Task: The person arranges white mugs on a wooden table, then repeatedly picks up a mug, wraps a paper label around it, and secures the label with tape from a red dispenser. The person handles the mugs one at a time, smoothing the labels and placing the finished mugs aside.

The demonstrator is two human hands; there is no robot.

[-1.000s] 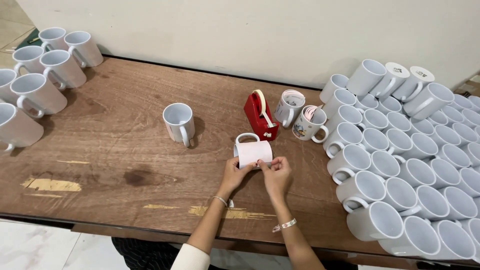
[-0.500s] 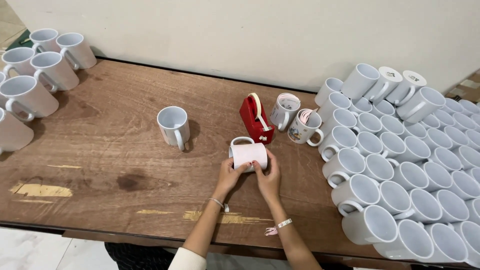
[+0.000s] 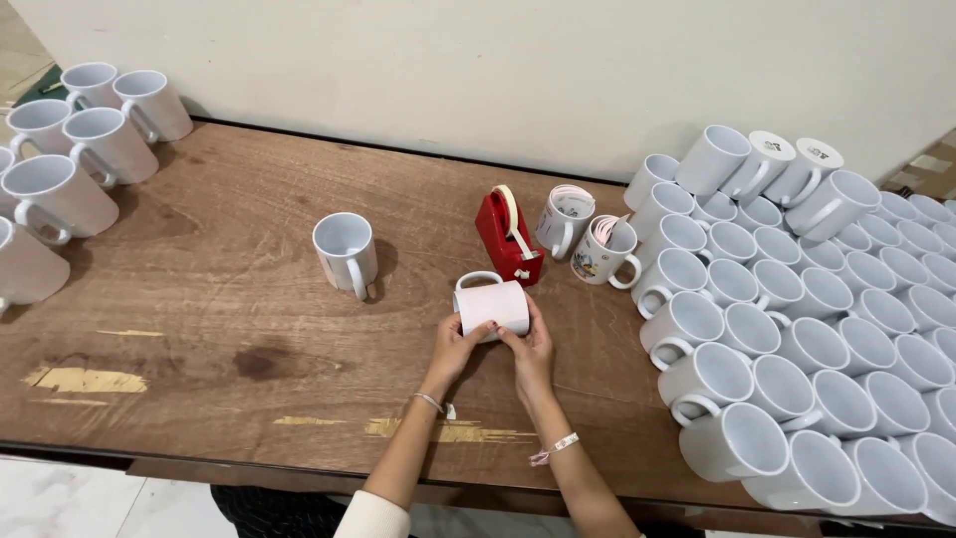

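Head view: red tape dispenser and stacked mugs flank us; our left hand and right hand clasp the sideways white mug.

Even, soft light is falling from above; frame is reading bright. Mugs are casting short faint shadows on the table. No harsh glare is showing. Focus is holding sharp throughout; wide-lens bending is appearing at left and right edges.

Small mug-printing workshop: dozens of blank white mugs massed on worn wooden table, red tape dispenser.
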